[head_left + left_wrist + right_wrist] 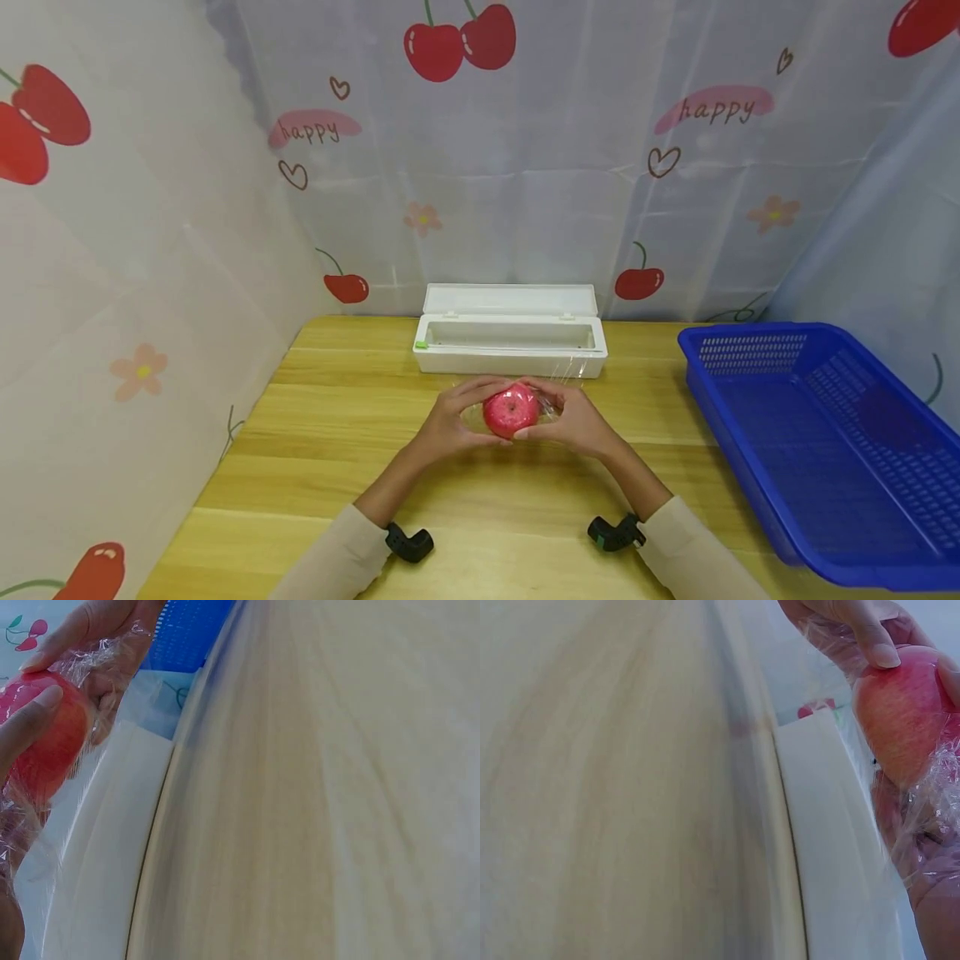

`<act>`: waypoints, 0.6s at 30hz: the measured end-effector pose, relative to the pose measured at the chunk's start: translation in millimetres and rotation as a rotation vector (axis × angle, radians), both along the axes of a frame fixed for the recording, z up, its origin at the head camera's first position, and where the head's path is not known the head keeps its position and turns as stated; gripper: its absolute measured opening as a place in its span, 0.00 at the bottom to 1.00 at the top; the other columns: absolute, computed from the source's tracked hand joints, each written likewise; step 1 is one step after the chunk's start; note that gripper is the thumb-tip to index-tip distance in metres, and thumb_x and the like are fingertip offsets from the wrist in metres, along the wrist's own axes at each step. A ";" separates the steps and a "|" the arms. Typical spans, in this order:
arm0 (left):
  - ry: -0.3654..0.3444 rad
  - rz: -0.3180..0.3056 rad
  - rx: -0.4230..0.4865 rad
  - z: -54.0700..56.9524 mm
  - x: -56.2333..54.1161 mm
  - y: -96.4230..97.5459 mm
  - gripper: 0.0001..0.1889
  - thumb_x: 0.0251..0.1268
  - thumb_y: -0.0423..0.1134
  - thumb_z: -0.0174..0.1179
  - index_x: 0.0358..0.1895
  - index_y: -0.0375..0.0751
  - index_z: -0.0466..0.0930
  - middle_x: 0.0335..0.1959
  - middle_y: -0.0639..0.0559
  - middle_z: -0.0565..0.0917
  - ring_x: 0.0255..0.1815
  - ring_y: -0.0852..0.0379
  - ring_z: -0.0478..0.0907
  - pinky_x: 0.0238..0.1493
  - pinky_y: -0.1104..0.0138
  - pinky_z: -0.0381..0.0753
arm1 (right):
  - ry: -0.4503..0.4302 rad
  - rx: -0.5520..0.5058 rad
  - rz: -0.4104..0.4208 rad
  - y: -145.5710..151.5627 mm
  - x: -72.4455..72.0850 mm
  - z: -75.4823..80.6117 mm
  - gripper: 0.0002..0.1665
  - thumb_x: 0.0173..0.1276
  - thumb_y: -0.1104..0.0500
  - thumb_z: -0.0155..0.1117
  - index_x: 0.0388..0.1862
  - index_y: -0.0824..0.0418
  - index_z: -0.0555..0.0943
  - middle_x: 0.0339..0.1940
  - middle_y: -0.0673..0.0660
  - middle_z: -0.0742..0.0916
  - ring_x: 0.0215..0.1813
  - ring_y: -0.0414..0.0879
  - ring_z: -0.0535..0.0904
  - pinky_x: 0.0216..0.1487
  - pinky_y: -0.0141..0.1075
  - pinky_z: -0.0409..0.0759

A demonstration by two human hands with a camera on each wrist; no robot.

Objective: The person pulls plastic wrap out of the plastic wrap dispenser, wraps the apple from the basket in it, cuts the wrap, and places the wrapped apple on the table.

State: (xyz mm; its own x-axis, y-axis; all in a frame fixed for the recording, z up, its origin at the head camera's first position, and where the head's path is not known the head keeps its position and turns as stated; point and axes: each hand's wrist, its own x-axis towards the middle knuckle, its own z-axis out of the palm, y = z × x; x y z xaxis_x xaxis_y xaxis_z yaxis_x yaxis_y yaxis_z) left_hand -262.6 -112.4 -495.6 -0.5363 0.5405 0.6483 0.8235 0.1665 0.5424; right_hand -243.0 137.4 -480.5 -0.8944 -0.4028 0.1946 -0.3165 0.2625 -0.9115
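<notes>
A red apple point(511, 410) is held up between both hands over the table, its dimpled end toward the head camera. Clear plastic wrap point(933, 796) covers part of it and bunches at its sides. My left hand point(453, 423) grips the apple from the left, thumb on the near side and fingers on the far side. From the right, my right hand point(567, 419) grips it in the same way, with wrap crumpled by its palm. Both wrist views show thumbs pressing on the apple point(50, 742); some fingers are hidden behind the fruit and film.
Behind the hands, a white wrap dispenser box point(510, 364) stands with its lid raised and a green piece at its left end. A blue plastic basket point(738, 467) is at the right of the wooden table point(315, 467). Cherry-print curtains point(525, 200) enclose the back and sides.
</notes>
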 end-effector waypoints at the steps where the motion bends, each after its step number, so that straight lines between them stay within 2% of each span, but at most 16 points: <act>1: 0.002 -0.001 0.002 0.6 -0.4 -0.1 0.43 0.39 0.37 0.85 0.66 0.40 0.78 0.63 0.47 0.80 0.64 0.50 0.78 0.63 0.60 0.80 | 0.006 0.007 0.005 0.0 -0.3 0.6 0.46 0.51 0.51 0.86 0.69 0.55 0.77 0.62 0.51 0.84 0.63 0.49 0.80 0.65 0.42 0.78; 7: 0.004 -0.015 0.015 -1.2 -2.3 0.6 0.44 0.38 0.38 0.86 0.66 0.40 0.78 0.62 0.46 0.82 0.63 0.49 0.79 0.60 0.61 0.82 | 0.095 0.065 0.004 1.6 0.0 3.4 0.48 0.49 0.48 0.86 0.70 0.54 0.77 0.64 0.48 0.84 0.64 0.46 0.79 0.66 0.46 0.78; 9: -0.006 -0.021 0.021 -1.9 -2.3 1.4 0.43 0.37 0.37 0.86 0.65 0.37 0.78 0.61 0.43 0.82 0.61 0.48 0.80 0.57 0.62 0.83 | 0.138 0.081 -0.002 1.0 2.7 8.8 0.50 0.49 0.49 0.86 0.72 0.57 0.75 0.66 0.51 0.82 0.64 0.49 0.79 0.66 0.48 0.78; 15: -0.113 -0.020 0.022 -2.6 -1.5 1.5 0.43 0.39 0.37 0.85 0.66 0.43 0.78 0.63 0.49 0.82 0.61 0.51 0.80 0.51 0.64 0.86 | 0.229 0.061 0.004 0.2 2.6 10.1 0.55 0.49 0.53 0.87 0.76 0.56 0.71 0.71 0.61 0.78 0.66 0.54 0.79 0.67 0.50 0.76; 18: -0.147 -0.008 0.023 -1.3 -0.5 1.5 0.43 0.39 0.35 0.85 0.66 0.41 0.78 0.62 0.48 0.82 0.60 0.51 0.81 0.49 0.65 0.86 | 0.280 0.043 0.003 0.5 0.2 6.0 0.55 0.49 0.52 0.87 0.76 0.51 0.71 0.70 0.60 0.79 0.65 0.53 0.80 0.65 0.51 0.77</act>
State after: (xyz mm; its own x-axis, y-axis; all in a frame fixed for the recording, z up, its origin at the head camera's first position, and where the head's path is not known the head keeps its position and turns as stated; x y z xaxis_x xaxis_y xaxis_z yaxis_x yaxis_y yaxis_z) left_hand -263.1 -110.9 -496.8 -0.6218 0.5311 0.5756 0.7363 0.1461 0.6607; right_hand -242.8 137.9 -474.5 -0.8073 -0.4181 0.4164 -0.5549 0.2976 -0.7769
